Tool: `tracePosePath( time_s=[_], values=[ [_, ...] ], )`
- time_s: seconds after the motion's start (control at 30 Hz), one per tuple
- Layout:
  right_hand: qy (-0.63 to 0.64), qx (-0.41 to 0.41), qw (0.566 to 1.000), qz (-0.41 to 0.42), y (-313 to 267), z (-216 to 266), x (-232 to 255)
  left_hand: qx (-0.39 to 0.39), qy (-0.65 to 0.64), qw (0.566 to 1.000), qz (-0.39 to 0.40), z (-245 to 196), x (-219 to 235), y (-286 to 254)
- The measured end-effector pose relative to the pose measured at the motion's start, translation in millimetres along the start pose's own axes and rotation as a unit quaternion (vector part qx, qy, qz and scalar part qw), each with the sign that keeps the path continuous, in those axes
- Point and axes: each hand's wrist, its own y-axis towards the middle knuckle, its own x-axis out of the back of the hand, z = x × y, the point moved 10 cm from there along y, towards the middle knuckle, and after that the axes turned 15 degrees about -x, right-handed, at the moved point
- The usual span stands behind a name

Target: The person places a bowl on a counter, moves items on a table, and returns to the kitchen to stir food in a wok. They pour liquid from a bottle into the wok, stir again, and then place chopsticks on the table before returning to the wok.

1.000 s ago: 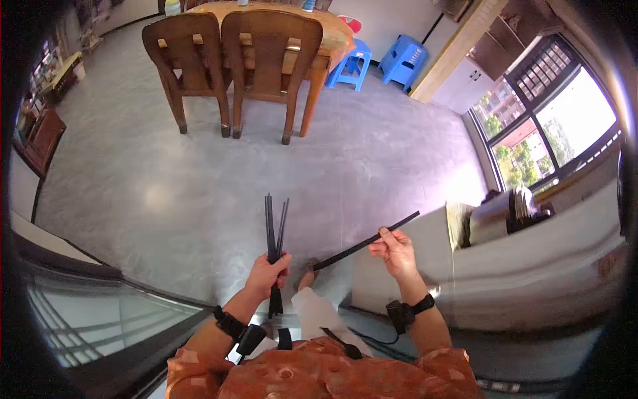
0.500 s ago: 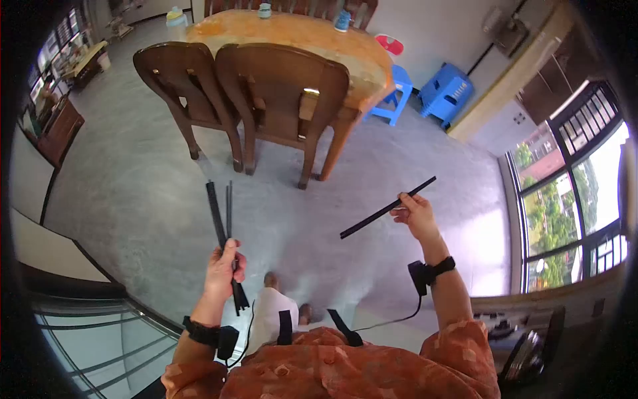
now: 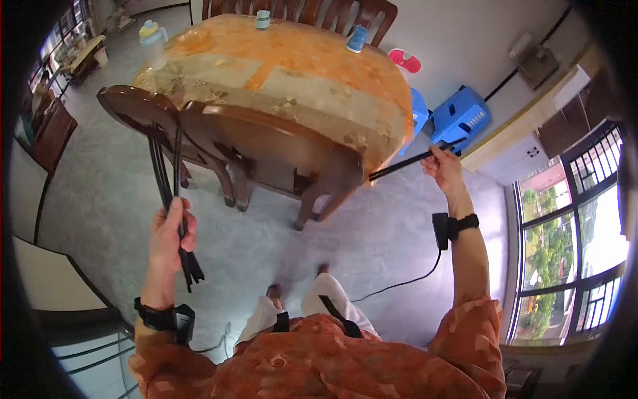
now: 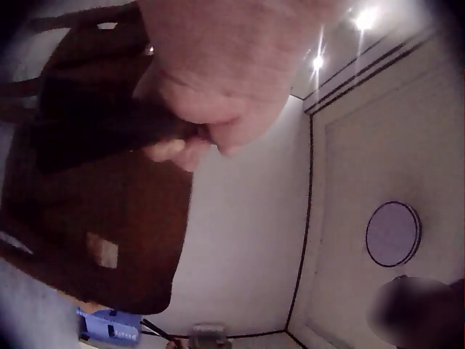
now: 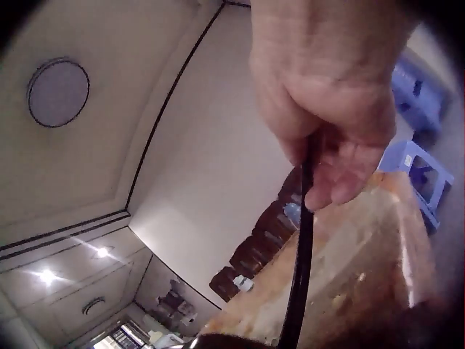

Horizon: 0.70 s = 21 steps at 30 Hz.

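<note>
My left hand (image 3: 174, 233) grips a bundle of several long, thin black sticks (image 3: 158, 166). Their upper ends overlap the left chair (image 3: 133, 106) in the head view, and their lower ends poke out below the palm. In the left wrist view the bundle (image 4: 94, 134) is a dark blur across the brown chair. Out to the right, my right hand (image 3: 446, 171) pinches one black stick (image 3: 405, 164) between thumb and fingers. It slants down to the left toward the table corner in the head view. The right wrist view shows this stick (image 5: 299, 276) against the tabletop.
Ahead stands a table (image 3: 319, 86) with a patterned cover, bearing a yellow-lidded bottle (image 3: 153, 41), a small jar (image 3: 262, 20) and a blue cup (image 3: 357, 38). A second wooden chair (image 3: 266, 136) stands close in front. Blue stools (image 3: 462, 114) are behind its right corner; a window (image 3: 565, 226) is at right.
The table and chairs have come much closer as the person moved forward. Both hands have spread apart and risen in the head view, each still holding its black sticks.
</note>
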Motion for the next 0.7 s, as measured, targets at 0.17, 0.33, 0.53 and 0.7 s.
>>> tracePosePath(
  time_s=[0.17,0.33,0.53,0.7],
  values=[
    [-0.039,-0.063,0.991,0.112,130.6,21.3,-103.6,-0.067,0.059,0.995,-0.04,-42.1,-38.7,66.9],
    [-0.146,-0.148,0.955,0.212,220.2,-9.8,-229.1,-0.097,0.122,0.984,-0.082,-68.0,-78.5,117.8],
    [-0.203,-0.24,0.895,0.318,256.2,-82.0,-324.7,-0.08,0.239,0.964,-0.08,-67.0,-110.9,148.3],
    [-0.254,-0.22,0.886,0.319,254.5,-87.9,-350.4,-0.05,0.313,0.948,-0.024,-68.6,-130.6,182.3]
  ],
)
